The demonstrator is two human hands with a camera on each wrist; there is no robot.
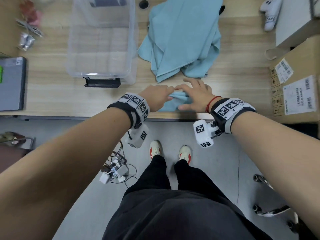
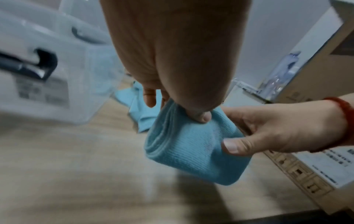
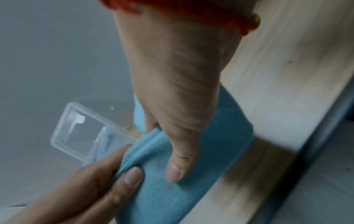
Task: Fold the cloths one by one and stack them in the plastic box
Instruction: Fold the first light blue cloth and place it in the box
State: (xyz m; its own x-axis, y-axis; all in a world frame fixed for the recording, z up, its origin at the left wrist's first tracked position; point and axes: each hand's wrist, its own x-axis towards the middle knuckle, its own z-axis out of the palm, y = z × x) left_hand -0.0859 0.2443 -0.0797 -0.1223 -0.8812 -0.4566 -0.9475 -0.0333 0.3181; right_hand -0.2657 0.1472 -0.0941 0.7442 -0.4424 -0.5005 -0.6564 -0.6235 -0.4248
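Observation:
A small folded light-blue cloth (image 1: 174,103) hangs just above the wooden table (image 1: 52,97) near its front edge, held between both hands. My left hand (image 1: 166,96) pinches its upper folded edge between thumb and fingers, as the left wrist view shows on the cloth (image 2: 191,151). My right hand (image 1: 187,96) grips the cloth's right side, thumb (image 3: 174,171) in front, fingers behind the cloth (image 3: 220,144). A loose pile of blue cloths (image 1: 181,40) lies beyond the hands. The clear plastic box (image 1: 102,73) stands to the pile's left, with a black latch in front.
Cardboard boxes (image 1: 294,87) with labels line the table's right side. A grey flat device (image 1: 12,84) lies at the left edge. A white gadget (image 1: 270,13) sits at the back right. Cables and a power strip (image 1: 116,170) lie on the floor.

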